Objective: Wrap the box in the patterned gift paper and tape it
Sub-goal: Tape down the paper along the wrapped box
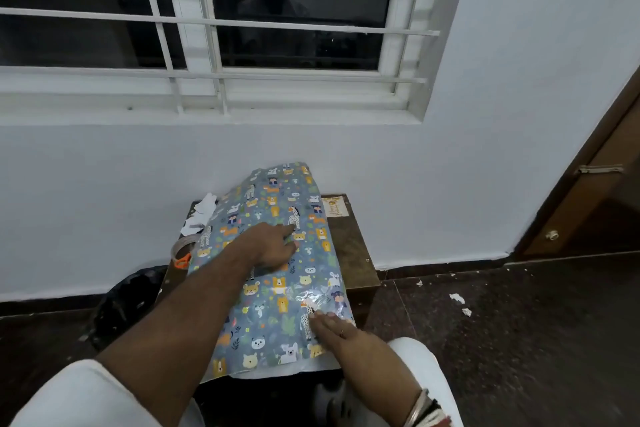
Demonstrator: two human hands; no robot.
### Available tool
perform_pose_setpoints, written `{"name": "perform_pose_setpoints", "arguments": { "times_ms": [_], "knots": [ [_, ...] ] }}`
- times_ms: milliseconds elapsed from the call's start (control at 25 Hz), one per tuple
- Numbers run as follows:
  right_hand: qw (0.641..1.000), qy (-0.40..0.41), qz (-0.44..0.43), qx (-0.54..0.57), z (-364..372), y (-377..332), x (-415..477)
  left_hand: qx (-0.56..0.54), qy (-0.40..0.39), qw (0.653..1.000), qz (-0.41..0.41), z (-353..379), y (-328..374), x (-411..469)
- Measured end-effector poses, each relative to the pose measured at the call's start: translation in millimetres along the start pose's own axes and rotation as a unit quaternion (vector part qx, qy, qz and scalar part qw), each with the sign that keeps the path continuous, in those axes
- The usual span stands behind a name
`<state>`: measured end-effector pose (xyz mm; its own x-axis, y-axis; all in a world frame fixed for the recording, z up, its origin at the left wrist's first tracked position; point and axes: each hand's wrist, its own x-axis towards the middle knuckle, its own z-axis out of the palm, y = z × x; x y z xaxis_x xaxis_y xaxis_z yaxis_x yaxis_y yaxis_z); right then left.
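Note:
The blue animal-patterned gift paper (273,263) is folded over the box, which is hidden beneath it, on a small brown table (353,253). My left hand (273,246) rests flat on the middle of the paper, index finger stretched forward. Near the paper's right front part, my right hand (332,322) presses straight fingers beside a shiny strip of clear tape (318,300) stuck on the paper. A roll of clear tape (181,246) lies at the table's left edge with orange-handled scissors (183,261).
White paper scraps (201,213) lie at the table's back left, and a small tan card (336,206) at its back right. A dark bag (128,302) sits on the floor to the left. The white wall and barred window stand close behind; a wooden door (588,191) is on the right.

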<state>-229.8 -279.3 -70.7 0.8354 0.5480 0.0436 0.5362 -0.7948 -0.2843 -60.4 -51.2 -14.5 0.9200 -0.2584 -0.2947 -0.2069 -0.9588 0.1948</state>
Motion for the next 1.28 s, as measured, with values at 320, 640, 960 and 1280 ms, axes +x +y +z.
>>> {"name": "perform_pose_setpoints", "arguments": {
  "times_ms": [320,640,960,1280],
  "knots": [
    [0.988,0.108,0.032,0.101,-39.2,16.6,104.1,0.034,0.085,0.995,0.046,-22.6,-8.0,18.1],
    [0.991,0.069,0.111,0.033,-17.2,27.2,169.6,-0.085,0.213,0.973,0.002,-61.3,-64.6,120.2],
    [0.988,-0.002,0.116,0.1,-27.6,39.3,180.0,-0.002,0.296,0.952,-0.075,-68.6,-75.5,221.2],
    [0.987,-0.018,0.126,0.102,-25.2,41.1,178.9,-0.011,0.286,0.953,-0.096,-73.9,-69.6,241.6]
  ]
}}
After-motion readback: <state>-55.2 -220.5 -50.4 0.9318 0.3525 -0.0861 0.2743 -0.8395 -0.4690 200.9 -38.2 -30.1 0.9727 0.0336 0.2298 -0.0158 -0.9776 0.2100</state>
